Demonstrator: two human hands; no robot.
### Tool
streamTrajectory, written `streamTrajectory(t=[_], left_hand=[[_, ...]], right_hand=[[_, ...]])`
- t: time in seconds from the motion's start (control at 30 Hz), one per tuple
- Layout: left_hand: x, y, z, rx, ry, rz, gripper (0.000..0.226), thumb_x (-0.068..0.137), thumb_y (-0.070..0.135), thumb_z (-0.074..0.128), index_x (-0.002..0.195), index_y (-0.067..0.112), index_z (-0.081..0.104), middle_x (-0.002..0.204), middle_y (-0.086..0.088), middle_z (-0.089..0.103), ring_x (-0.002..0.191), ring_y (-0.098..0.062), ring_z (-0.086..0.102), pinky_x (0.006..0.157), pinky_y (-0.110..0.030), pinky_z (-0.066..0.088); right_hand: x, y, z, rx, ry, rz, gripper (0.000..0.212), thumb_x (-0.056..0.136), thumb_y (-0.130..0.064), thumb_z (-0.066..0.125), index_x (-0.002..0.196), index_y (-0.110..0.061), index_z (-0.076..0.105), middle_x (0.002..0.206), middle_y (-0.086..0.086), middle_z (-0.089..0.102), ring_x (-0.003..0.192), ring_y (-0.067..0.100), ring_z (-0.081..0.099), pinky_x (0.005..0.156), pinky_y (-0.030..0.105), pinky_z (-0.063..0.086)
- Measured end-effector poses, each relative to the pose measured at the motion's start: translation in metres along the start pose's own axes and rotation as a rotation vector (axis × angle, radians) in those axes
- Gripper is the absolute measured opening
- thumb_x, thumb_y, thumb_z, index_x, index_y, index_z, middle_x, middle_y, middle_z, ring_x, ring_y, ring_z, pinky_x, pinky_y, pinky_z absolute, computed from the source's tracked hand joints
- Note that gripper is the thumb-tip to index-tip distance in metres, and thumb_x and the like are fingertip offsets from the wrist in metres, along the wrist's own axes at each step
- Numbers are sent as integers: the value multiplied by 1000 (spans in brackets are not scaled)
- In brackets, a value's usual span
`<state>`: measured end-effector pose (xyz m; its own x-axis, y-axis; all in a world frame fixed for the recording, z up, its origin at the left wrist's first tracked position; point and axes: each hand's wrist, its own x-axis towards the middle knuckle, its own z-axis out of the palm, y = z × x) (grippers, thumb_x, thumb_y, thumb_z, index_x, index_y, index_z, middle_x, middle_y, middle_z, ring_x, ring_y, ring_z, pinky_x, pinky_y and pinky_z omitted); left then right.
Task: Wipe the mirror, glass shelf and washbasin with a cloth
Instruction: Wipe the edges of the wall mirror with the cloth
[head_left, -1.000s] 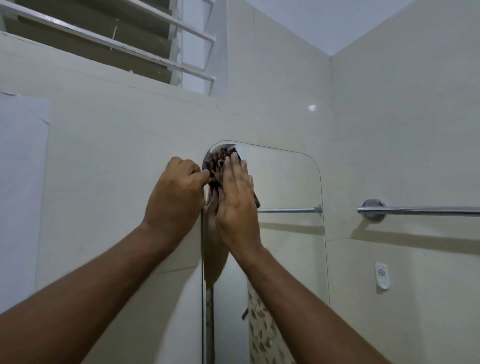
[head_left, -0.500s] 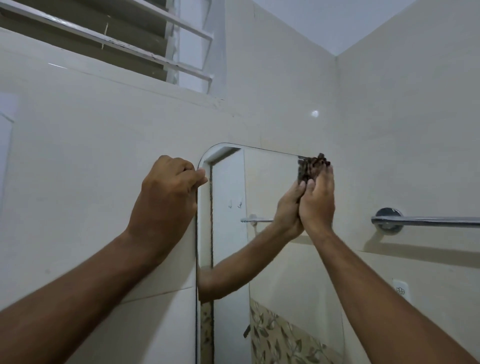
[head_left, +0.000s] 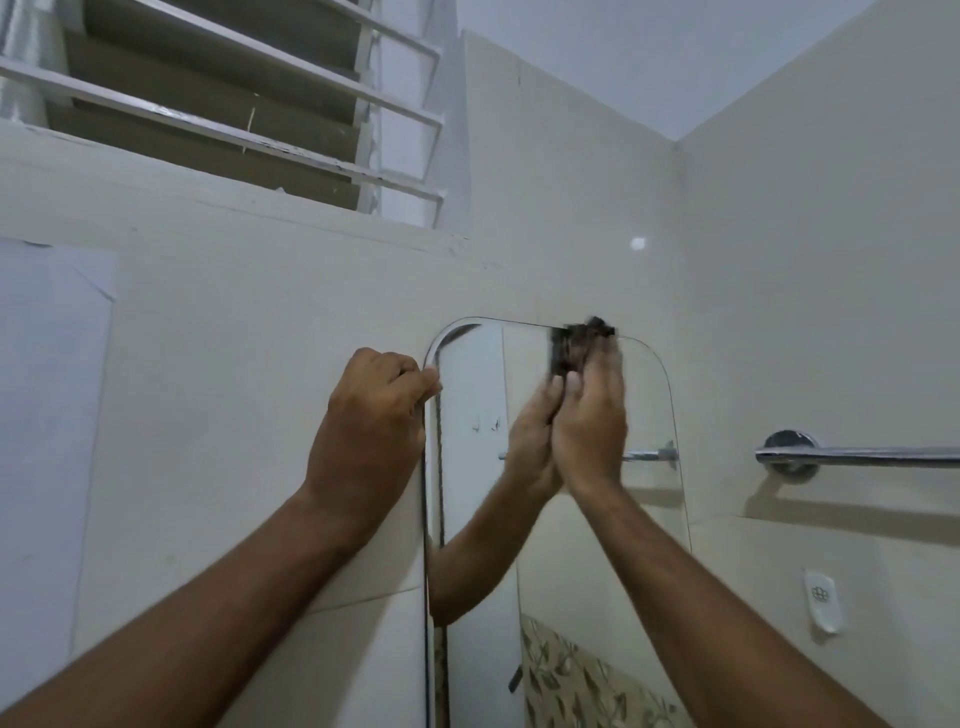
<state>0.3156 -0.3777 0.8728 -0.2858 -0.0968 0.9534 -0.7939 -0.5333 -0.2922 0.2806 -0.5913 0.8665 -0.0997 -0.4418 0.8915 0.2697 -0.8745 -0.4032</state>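
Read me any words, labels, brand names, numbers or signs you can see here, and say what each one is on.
No readable words or numbers.
Small white plastic wall fitting: a round embossed emblem, no legible lettering.
Rounded frameless mirror, cream tiles, chrome towel rail: no text.

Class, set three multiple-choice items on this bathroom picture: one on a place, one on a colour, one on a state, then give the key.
1. Where is the cloth on the mirror?
A. top edge
B. bottom edge
C. off the mirror

2. What colour is the cloth?
A. white
B. dark brown
C. yellow

3. What is the left hand doing?
A. hanging free
B. gripping the mirror's left edge
C. holding the towel rail

Key: 1 A, the right hand presses it there; 2 B, it looks dark; 3 B, fingers curl round the edge.
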Motion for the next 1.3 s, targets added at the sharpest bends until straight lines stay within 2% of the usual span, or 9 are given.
streamTrajectory(t=[0.2,0.37,0.5,0.7,0.87,0.97,1.07,1.13,1.3], left_hand=[[3,4,-3,3,-16,-18,17,86,-1,57,87,4,73,77,-10,64,75,-28,53,65,-37,47],[0,6,-6,8,-56,-53,15,81,-8,60,82,4,69,79,-10,60,79,-27,49,69,-27,40],[-3,7,-5,11,-69,-71,17,83,-6,64,91,6,72,83,-9,60,85,-26,50,69,-30,45],[-4,6,-3,23,-48,-58,14,86,-3,66,94,3,74,83,-11,62,86,-26,52,69,-25,41],[-4,5,0,1,-29,-54,13,92,5,62,95,3,74,82,-11,63,85,-28,53,66,-34,47],[-5,3,1,-3,-19,-65,14,93,5,61,93,4,75,83,-11,64,84,-28,52,66,-33,45],[-5,3,2,-9,-11,-76,14,93,6,61,93,4,75,83,-11,65,84,-27,53,65,-32,45],[-5,4,2,-16,-2,-90,16,94,9,60,92,5,75,83,-10,65,84,-27,53,64,-33,46],[-6,6,1,-24,14,-92,16,94,9,60,90,4,75,80,-10,64,82,-27,54,64,-31,46]], right_hand=[[-49,-77,24,87,-199,-266,53,106,-23,30,157,-12,22,167,1,10,154,12,0,126,40,6],[-76,-78,18,122,-252,-336,51,106,-12,35,156,-8,25,167,5,13,154,15,5,125,42,12],[-57,-55,11,-17,-241,-411,53,105,-25,29,156,-14,25,166,2,16,154,12,6,126,39,14],[1,10,0,-101,-47,-134,50,107,-27,29,156,-19,24,165,-1,21,152,14,17,123,41,24],[46,61,-21,-91,-8,148,49,106,-20,33,155,-16,29,164,2,23,150,16,22,118,23,17],[45,85,-31,-79,-6,257,46,105,-20,34,150,-16,37,158,6,34,145,22,33,118,32,27],[20,102,-39,-51,58,438,34,102,-21,37,134,-17,49,141,7,49,126,29,52,105,38,41],[2,103,-41,-44,76,471,36,102,-18,37,136,-17,48,144,7,47,130,28,49,108,40,40],[-25,65,-30,-80,38,346,49,105,-14,35,154,-14,31,165,5,20,151,22,21,122,35,20]])
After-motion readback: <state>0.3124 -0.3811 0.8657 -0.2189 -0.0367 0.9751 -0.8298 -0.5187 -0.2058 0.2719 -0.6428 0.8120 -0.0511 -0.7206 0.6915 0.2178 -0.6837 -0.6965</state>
